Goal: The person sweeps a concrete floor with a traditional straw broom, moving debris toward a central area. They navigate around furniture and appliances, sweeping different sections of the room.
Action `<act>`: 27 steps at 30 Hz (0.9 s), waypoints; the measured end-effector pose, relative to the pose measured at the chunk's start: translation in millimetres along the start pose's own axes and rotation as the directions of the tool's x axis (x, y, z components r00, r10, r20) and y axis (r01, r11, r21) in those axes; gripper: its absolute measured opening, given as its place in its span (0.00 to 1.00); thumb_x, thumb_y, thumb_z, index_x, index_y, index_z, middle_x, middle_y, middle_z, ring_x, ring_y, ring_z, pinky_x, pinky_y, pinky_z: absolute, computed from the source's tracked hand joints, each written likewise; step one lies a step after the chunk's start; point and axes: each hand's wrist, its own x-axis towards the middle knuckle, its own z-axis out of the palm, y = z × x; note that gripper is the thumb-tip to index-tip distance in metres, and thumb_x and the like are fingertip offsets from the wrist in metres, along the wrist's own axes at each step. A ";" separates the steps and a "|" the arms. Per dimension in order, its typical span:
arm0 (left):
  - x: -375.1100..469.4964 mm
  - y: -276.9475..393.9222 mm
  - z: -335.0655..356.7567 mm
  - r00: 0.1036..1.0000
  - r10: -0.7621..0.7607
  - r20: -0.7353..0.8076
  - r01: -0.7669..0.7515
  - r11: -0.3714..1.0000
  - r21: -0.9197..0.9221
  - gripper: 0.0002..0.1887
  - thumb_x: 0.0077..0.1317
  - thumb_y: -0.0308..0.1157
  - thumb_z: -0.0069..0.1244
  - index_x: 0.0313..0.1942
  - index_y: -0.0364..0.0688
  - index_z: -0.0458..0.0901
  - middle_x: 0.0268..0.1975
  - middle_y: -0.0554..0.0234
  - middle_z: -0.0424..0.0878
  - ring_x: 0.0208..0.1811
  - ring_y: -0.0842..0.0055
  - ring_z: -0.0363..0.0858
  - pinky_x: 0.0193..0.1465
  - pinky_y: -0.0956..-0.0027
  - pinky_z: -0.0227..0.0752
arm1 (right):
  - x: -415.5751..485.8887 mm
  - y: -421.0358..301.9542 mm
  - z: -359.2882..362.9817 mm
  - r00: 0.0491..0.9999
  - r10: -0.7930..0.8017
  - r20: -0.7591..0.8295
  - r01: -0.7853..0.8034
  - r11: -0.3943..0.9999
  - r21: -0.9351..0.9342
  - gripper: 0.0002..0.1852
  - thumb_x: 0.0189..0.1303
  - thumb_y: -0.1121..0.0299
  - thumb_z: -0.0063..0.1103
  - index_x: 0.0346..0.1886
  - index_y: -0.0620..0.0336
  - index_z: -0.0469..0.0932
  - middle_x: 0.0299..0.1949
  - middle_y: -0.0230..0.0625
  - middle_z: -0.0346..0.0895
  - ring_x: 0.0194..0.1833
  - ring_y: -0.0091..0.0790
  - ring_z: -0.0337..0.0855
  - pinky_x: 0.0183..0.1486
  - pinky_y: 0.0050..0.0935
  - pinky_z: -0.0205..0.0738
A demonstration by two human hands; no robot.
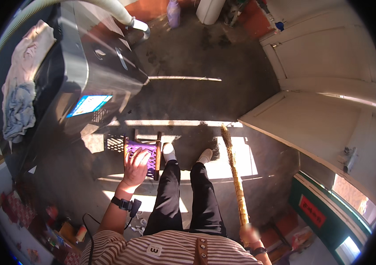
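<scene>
My left hand (139, 164) grips a small folding stool (157, 155) with dark wooden rails and a purple woven-cord seat, its fingers lying over the webbing. The stool is just left of my left shoe (168, 151). At the lower right, my right hand (250, 234) is closed around the handle end of a straw broom (237, 184). The broom slants away from me, its bristle end (225, 132) over the sunlit floor right of my right shoe (205, 155). Part of the right hand is blurred.
A dark, glossy appliance (92, 73) stands at the left, with crumpled cloths (25, 86) on top and a corrugated hose (108, 6). A pale door panel (307, 122) juts in from the right. Paper scraps (139, 225) lie by my left leg. A purple bottle (173, 15) stands at the far wall.
</scene>
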 end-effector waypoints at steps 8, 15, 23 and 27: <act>101.2 67.4 -170.9 0.791 0.454 -0.410 -0.137 0.785 0.605 0.11 0.54 0.34 0.53 0.39 0.51 0.81 0.51 0.66 0.64 0.60 0.63 0.58 0.64 0.49 0.49 | -63.1 -73.9 74.9 0.941 -0.332 0.069 0.334 0.943 -0.016 0.07 0.48 0.74 0.57 0.31 0.60 0.71 0.18 0.30 0.70 0.17 0.24 0.71 0.19 0.22 0.67; 155.4 82.9 -231.5 0.955 0.197 -0.221 -0.025 0.799 0.601 0.21 0.54 0.31 0.50 0.51 0.50 0.76 0.59 0.74 0.68 0.62 0.67 0.61 0.66 0.51 0.48 | -66.2 -160.0 133.6 0.809 -0.558 0.183 0.525 0.827 0.199 0.26 0.50 0.77 0.51 0.57 0.56 0.65 0.23 0.34 0.68 0.19 0.25 0.70 0.19 0.23 0.68; 199.9 67.8 -232.5 1.000 -0.012 0.003 0.008 0.816 0.578 0.19 0.59 0.30 0.47 0.52 0.41 0.73 0.60 0.59 0.67 0.65 0.62 0.58 0.67 0.48 0.43 | -33.1 -332.7 189.8 0.694 -0.678 0.240 0.596 0.729 0.336 0.24 0.52 0.77 0.52 0.53 0.51 0.60 0.22 0.34 0.67 0.18 0.27 0.71 0.16 0.24 0.68; 215.5 68.9 -224.8 0.988 -0.138 0.063 0.062 0.746 0.663 0.16 0.59 0.30 0.47 0.49 0.41 0.75 0.59 0.60 0.69 0.65 0.64 0.59 0.67 0.48 0.40 | -24.8 -428.6 201.3 0.666 -0.707 0.237 0.608 0.699 0.377 0.16 0.51 0.78 0.51 0.43 0.54 0.63 0.20 0.32 0.67 0.17 0.26 0.71 0.16 0.24 0.68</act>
